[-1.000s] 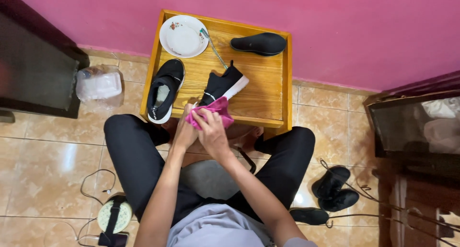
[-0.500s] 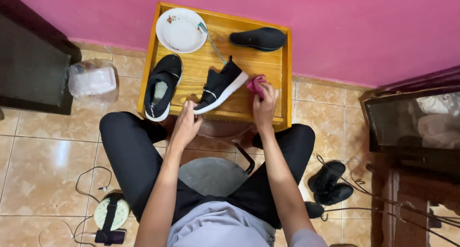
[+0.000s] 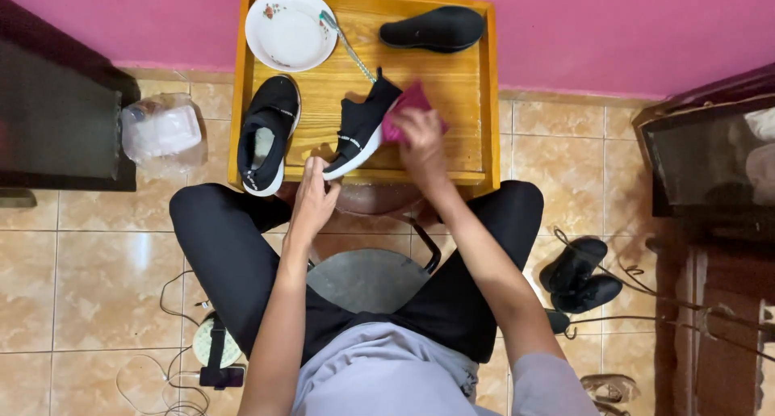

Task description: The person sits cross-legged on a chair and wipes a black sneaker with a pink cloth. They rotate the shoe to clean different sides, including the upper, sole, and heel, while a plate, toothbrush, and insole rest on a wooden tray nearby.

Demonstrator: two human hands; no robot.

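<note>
I observed the right hand point(image 3: 420, 137) clamped on a pink cloth point(image 3: 406, 108), pressing it against the heel of a black shoe point(image 3: 361, 126) with a white sole. The left hand point(image 3: 313, 202) lay with fingers loose at that shoe's toe, at the near edge of the wooden bench point(image 3: 452, 85). Left of the left hand lay a second black shoe point(image 3: 269, 132). Beyond both hands sat a white bowl point(image 3: 290, 29), a brush point(image 3: 349, 46) and a black insole point(image 3: 433, 28).

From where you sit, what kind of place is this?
Probably a room in a home. The floor is glossy beige tile below a pink painted wall, dark wooden furniture stands at the sides, and shoes lie on a small wooden table.
</note>
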